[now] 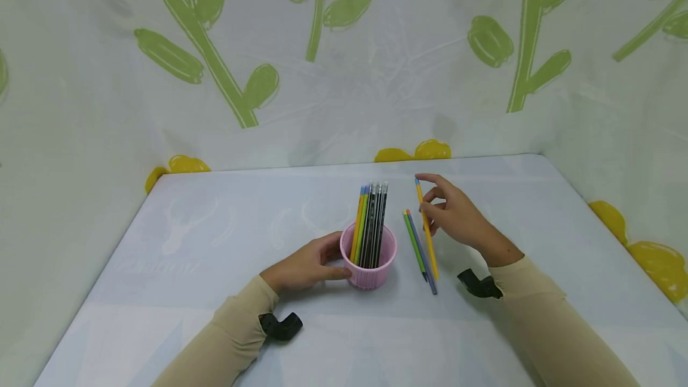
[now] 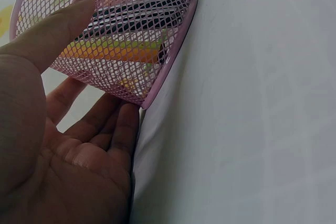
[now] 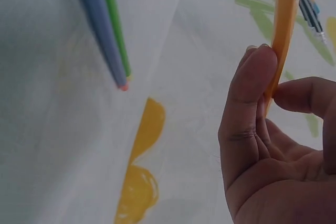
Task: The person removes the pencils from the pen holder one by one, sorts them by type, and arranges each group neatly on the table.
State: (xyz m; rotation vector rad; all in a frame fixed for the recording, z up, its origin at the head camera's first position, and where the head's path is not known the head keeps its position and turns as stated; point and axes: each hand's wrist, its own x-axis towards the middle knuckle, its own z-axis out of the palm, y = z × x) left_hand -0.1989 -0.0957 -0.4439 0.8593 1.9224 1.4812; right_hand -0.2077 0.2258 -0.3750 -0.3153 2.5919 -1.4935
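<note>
A pink mesh pencil cup stands upright on the table, holding several pencils, among them black, yellow and green ones. My left hand holds the cup from its left side, thumb in front and fingers behind; the left wrist view shows the thumb against the mesh. To the right, my right hand pinches a yellow pencil with a blue end up, tilted. Just left of that pencil, a green pencil and a blue-grey pencil lie side by side on the table.
The white table meets a pale wall printed with green plants and yellow shapes. A black wrist piece sits at the left cuff, and another black piece at the right cuff.
</note>
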